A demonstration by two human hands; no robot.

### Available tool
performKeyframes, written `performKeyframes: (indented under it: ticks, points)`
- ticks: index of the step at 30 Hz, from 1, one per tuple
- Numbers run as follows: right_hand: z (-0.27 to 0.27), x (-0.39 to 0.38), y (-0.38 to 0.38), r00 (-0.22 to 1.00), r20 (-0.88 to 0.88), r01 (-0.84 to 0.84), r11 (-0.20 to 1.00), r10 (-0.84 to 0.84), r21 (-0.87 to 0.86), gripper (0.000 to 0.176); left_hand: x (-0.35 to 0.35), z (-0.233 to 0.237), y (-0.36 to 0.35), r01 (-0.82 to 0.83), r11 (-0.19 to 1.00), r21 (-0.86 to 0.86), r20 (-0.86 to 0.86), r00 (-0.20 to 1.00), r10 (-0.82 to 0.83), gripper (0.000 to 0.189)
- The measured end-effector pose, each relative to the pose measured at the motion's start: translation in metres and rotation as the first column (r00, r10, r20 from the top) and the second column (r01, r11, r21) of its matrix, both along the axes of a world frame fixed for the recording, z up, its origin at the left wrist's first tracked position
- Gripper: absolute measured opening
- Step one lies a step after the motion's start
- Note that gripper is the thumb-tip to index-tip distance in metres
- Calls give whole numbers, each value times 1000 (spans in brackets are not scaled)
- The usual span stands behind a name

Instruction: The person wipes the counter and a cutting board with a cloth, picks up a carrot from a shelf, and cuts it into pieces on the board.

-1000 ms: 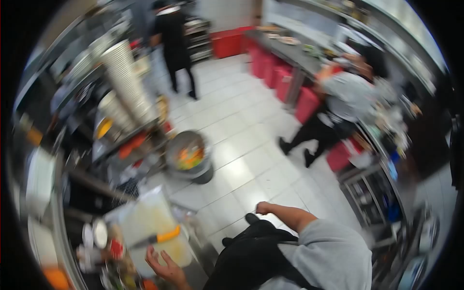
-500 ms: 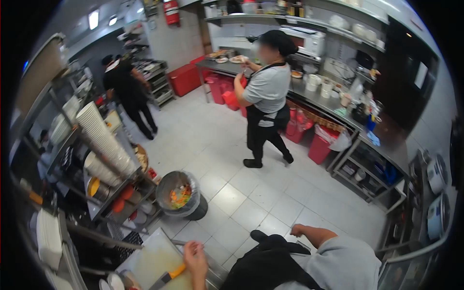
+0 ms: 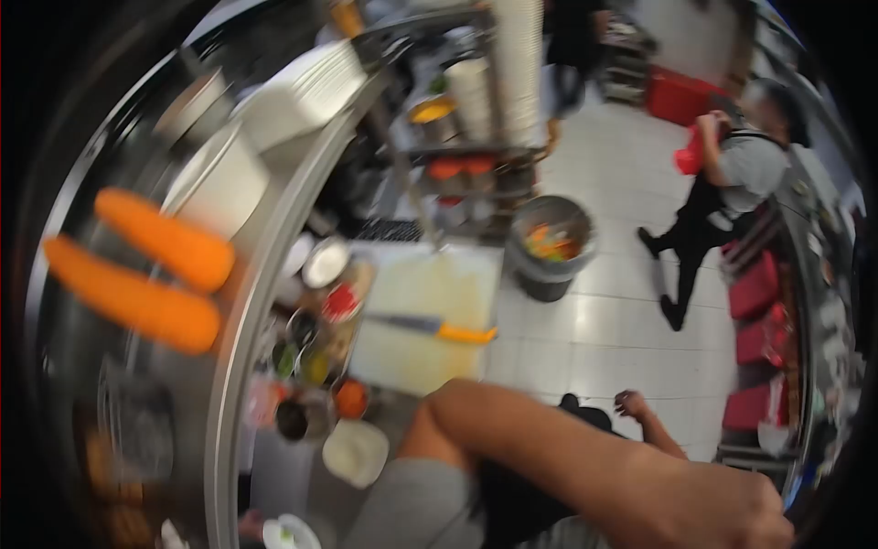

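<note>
My left arm crosses close in front of the camera, bent at the elbow. My left hand is at the lower right, blurred, its fingers too smeared to read. Beyond the arm, my right hand hangs low over the floor with its fingers curled in; no object shows in it. A knife with a yellow handle lies across the stained cutting board. Beside the board are a bowl of red food, an orange-red round item and a pale bowl.
Two carrots lie on the upper shelf near stacked white trays. A lined bin with scraps stands past the board. A co-worker holding something red stands at the right, another person farther back.
The view has swung left and down onto the board and shelf. My left hand has moved from beside the board up across the view to the lower right. The near co-worker's hands are raised higher.
</note>
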State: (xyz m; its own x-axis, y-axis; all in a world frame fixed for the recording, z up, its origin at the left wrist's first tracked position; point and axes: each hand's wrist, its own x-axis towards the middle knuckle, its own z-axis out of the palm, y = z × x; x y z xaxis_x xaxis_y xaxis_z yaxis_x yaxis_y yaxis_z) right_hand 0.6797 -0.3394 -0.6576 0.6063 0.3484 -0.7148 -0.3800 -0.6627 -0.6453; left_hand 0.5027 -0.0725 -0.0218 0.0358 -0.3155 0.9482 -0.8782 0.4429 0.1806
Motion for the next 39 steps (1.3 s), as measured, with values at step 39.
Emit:
performKeyframes:
  ticks: [39]
  points:
    - [204, -28, 472, -70, 720, -954, 164, 691, -250, 61, -125, 21, 175, -306, -951, -39, -383, -874, 297, 41]
